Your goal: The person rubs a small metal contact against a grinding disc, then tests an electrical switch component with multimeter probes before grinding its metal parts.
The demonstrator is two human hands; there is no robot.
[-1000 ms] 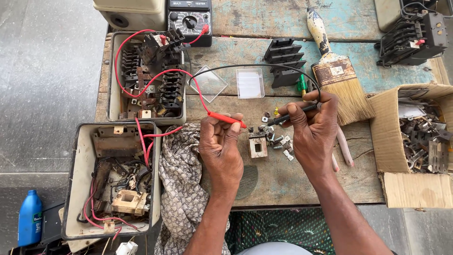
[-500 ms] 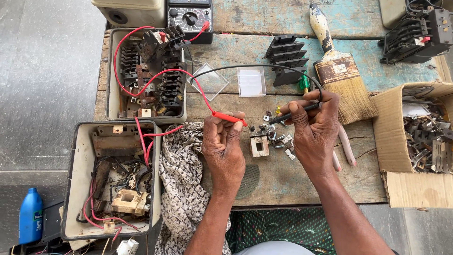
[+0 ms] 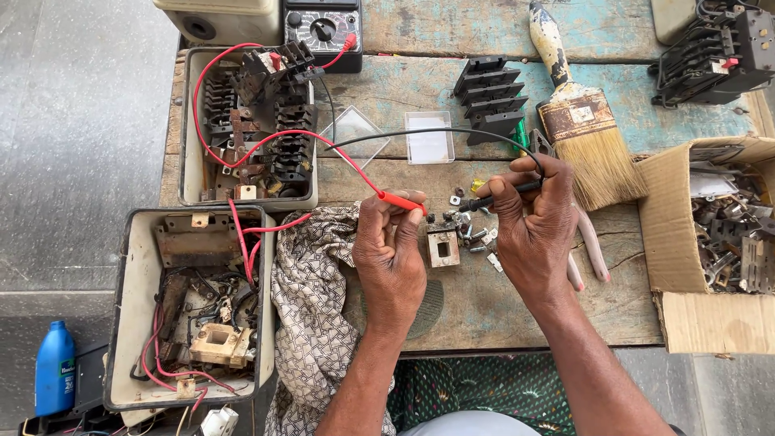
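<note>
A blue plastic bottle stood at the far left beside an open metal enclosure packed with rusted switch parts and red wiring, while a second open box above it held blackened contact blocks. A patterned cloth lay crumpled on the worn wooden bench beside them. The person's left hand, palm down with the wrist running straight back toward the body, had its thumb and fingers closed around the red test probe, its tip aimed rightward. Just below and between the hands sat a small square coil part amid loose screws. The right hand, knuckles up and wrist bent slightly inward, pinched the black test probe between thumb and forefinger, its tip pointing left toward the red one. Both leads trailed back to an analogue meter at the top edge. By the look of it, the probes were being brought together over the small parts for a continuity check; a steady touch of each tip on a bare metal contact would be needed for a reading. A worn paintbrush, a black contactor and a cardboard box of scrap fittings lay to the right.
</note>
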